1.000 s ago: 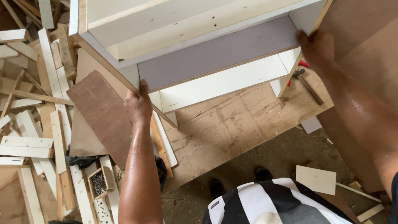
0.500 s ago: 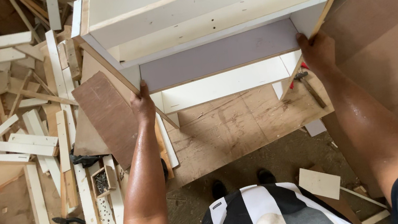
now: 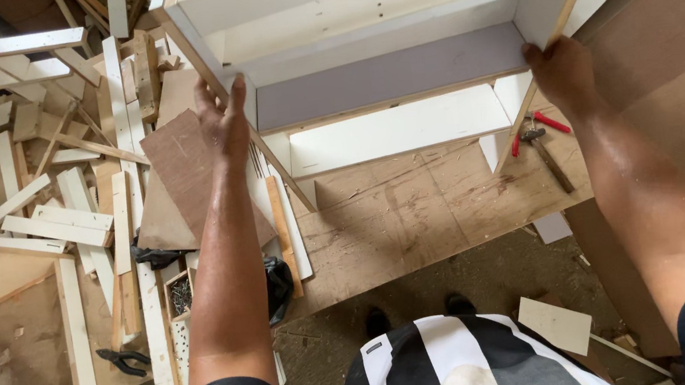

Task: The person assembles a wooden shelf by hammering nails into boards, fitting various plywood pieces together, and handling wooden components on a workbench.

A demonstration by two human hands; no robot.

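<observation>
The long grey rectangular panel [image 3: 387,76] sits across the front of the white wooden cabinet frame [image 3: 372,6], between its two side walls, just above a white lower shelf. Its face is flat, matte and plain, with a thin pale wood edge along the bottom. The left hand [image 3: 222,120] is open with its fingers spread, close to the left end of the panel at the frame's side wall, holding nothing. The right hand [image 3: 561,70] presses on the right end of the panel, fingers curled over its corner. A hammer with red handle [image 3: 538,138] lies on the brown plywood sheet [image 3: 414,210] below. Pale wood offcuts [image 3: 56,201] are piled on the left.
</observation>
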